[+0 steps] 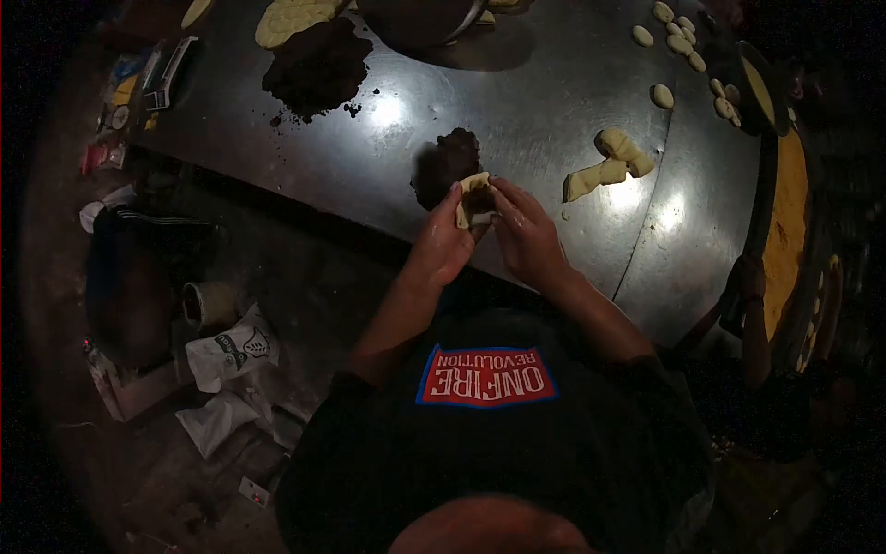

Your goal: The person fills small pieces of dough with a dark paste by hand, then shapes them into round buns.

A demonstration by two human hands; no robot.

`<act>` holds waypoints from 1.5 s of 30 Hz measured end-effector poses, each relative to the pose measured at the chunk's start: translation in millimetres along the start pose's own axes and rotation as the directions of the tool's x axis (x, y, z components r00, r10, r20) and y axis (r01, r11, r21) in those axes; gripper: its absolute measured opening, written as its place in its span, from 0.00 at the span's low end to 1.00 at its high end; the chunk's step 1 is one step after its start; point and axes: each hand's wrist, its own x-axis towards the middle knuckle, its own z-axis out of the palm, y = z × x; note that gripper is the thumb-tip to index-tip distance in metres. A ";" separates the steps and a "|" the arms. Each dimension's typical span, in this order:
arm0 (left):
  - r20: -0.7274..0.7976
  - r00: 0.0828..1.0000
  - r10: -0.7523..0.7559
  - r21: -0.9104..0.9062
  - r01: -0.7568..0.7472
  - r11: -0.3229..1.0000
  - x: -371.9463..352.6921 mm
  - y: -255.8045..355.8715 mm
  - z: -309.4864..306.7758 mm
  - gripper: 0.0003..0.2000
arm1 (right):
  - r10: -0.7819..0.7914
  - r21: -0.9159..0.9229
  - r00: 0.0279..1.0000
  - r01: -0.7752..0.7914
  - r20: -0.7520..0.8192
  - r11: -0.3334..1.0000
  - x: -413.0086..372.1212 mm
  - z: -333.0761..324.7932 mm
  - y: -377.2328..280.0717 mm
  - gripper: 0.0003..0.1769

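Note:
Between both hands, over the near edge of the metal table [517,111], is a piece of pale dough [463,210] with dark filling [478,200] in its middle. My left hand [443,242] is closed on its left side. My right hand [530,238] grips the other side, fingers bent over the rim. Just beyond the hands lies a small heap of dark filling [447,164]. Right of it rest strips of rolled dough [611,168]. The palms hide the underside of the held dough.
A larger dark heap [318,69] and flattened dough [291,20] lie at the far left, near a dark round bowl [420,18]. Several dough balls [681,35] sit at the far right. Another person's arm [755,323] is at the right edge. White bags [233,349] lie on the floor.

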 end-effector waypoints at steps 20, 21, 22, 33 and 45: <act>-0.180 0.980 0.087 -0.237 -0.129 0.963 -29.9 10.4 41.4 0.19 | -0.324 -0.095 0.934 0.340 0.150 0.936 22.3 -21.8 -28.3 0.12; -0.179 0.980 0.089 -0.246 -0.132 0.960 -36.0 13.8 36.2 0.19 | -0.360 -0.122 0.926 0.373 0.115 0.920 15.3 -14.2 -32.4 0.13; 0.051 0.999 0.014 -0.280 0.001 0.960 -43.4 19.7 28.5 0.20 | -0.362 -0.123 0.924 0.376 0.124 0.918 11.4 -11.8 -35.5 0.13; 0.311 0.950 -0.018 0.153 -0.031 0.988 -79.1 32.1 24.3 0.26 | -0.351 -0.119 0.936 0.350 0.014 0.929 1.0 -24.5 -88.9 0.19; 0.507 0.815 0.279 0.444 -0.525 0.726 -37.1 34.5 68.0 0.18 | 0.008 0.052 0.983 0.002 -0.183 0.999 36.3 -90.1 -61.7 0.22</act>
